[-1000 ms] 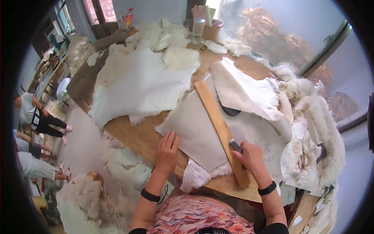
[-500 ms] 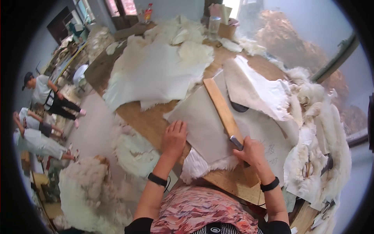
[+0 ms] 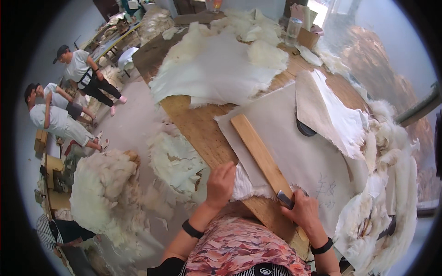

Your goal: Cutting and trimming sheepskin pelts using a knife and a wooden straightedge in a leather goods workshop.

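Well, from where I stand, the long wooden strip (image 3: 259,153) lies flat on a pale hide (image 3: 276,117) at the near side of the table (image 3: 202,126). Its long axis runs slantwise: the far end points away and to the person's left, the near end back toward the right hand (image 3: 301,210). That hand is closed around a small tool (image 3: 285,199), whose shiny metal end sits against the strip's right edge and points the same way, far and left. Whether the strip passes under the fist or just beside it, I can't quite make out. The left hand (image 3: 221,183), fingers held together, is by the hide's near left edge, next to some white fleece (image 3: 242,185); whether it grips anything, I can't tell.
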### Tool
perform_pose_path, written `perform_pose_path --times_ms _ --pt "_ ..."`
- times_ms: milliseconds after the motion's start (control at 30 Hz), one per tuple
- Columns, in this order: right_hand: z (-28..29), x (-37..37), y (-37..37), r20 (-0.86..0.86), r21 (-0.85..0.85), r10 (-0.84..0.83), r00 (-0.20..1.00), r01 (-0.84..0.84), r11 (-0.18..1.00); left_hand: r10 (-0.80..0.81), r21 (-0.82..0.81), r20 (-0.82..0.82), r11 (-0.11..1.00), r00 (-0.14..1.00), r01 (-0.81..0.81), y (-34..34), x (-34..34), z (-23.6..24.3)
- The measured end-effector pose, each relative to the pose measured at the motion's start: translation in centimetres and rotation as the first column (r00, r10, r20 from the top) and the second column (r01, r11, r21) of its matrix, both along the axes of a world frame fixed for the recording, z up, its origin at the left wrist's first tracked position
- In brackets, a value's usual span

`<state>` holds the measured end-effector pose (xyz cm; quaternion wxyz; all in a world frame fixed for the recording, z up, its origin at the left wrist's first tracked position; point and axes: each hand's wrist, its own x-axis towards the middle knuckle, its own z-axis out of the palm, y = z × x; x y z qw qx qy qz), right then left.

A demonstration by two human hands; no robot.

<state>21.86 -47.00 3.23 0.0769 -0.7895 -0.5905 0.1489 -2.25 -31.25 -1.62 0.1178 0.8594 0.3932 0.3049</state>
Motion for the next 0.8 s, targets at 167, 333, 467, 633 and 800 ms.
perform_pose_path --times_ms 167,333,467,633,800 --pt "-0.2 -0.2 1.3 0.069 0.004 0.040 0.997 -0.040 0.999 -0.095 0.023 -0.064 0.995 0.993 0.097 -1.9 0.4 0.6" --pt "-0.1 -1.8 2.8 -0.023 0.011 0.014 1.000 -0.014 1.000 -0.028 0.082 -0.185 0.996 0.982 0.044 -2.7 -1.0 -1.5" --pt "-2.5 -0.7 1.3 0.032 0.018 -0.014 0.999 0.014 1.000 -0.044 0.087 -0.132 0.995 0.990 0.055 -3.2 -0.1 -3.7" --pt "-1.3 -1.0 1.1 -0.074 0.022 0.008 0.997 -0.007 1.000 -0.005 0.070 -0.173 0.997 0.985 0.017 -3.5 0.0 -3.3" --pt "-0.7 -1.2 1.4 -0.002 -0.030 0.013 1.000 -0.013 0.999 0.009 0.170 -0.051 0.986 0.999 0.000 -4.0 0.9 -1.9"
